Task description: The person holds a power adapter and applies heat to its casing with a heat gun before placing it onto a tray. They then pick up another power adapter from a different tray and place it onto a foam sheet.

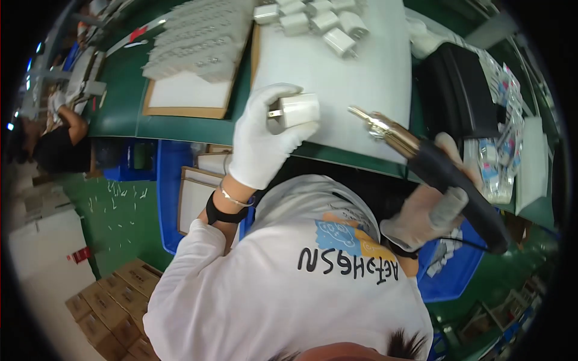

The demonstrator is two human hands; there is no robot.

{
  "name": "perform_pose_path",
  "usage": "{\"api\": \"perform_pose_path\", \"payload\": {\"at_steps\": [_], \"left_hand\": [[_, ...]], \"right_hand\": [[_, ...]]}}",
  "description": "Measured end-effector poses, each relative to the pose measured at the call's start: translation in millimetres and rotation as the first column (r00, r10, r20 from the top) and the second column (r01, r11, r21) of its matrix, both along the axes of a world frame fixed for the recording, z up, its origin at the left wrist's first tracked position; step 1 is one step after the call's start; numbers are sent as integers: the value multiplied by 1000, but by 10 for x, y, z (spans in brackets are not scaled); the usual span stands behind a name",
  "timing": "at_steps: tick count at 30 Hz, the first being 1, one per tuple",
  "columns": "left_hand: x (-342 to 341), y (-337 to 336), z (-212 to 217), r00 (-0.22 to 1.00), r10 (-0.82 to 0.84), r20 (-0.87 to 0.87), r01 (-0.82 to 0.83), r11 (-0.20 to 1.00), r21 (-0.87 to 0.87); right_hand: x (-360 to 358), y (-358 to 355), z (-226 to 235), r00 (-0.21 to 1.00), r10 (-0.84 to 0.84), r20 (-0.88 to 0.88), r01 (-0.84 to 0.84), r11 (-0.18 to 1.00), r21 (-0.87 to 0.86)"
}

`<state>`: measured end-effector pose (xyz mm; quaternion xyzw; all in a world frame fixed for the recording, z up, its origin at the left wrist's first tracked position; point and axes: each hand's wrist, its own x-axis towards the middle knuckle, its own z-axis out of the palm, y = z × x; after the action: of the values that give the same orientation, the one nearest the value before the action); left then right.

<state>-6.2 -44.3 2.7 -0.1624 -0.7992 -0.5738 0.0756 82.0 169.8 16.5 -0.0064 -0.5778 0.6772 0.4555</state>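
My left hand [256,144], in a white glove, pinches a small white plug-in charger [301,110] above the near edge of the table. The charger's metal prongs point left toward my palm. On the right, my right hand [421,213], in a pale glove with a finger cover, grips a hot-air gun [448,177]. This tool has a long black handle and a metal barrel. Its thin nozzle points up and left toward the charger, with a gap between the two. Several more white chargers [325,21] lie at the far side of a white sheet [361,78].
Left of the sheet, a brown-edged board [186,112] carries rows of clear-wrapped pieces. A black case [454,90] and clear plastic bags [509,132] stand at right. Blue bins [165,198] sit below the table. Cartons [117,301] and another person [63,138] are at left.
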Motion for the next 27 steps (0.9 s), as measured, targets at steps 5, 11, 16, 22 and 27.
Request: {"api": "perform_pose_path", "payload": {"at_steps": [5,11,16,22,27], "left_hand": [[-294,-810,316,960,269,-73,-279,926,-255],[-908,-1605,197,948,216,-235,-318,719,-619],[-1156,-1572,34,983,91,-158,-174,724,-667],[-1044,-1559,109,963,135,-234,-248,782,-572],[-848,-856,528,954,149,-262,-243,894,-376]], "right_hand": [[52,214,-38,986,-132,102,138,989,-57],[67,257,-16,965,-114,235,117,993,-1],[103,267,-35,967,-122,224,115,992,43],[75,274,2,954,-253,164,242,967,85],[52,261,67,941,-309,140,294,949,115]]}}
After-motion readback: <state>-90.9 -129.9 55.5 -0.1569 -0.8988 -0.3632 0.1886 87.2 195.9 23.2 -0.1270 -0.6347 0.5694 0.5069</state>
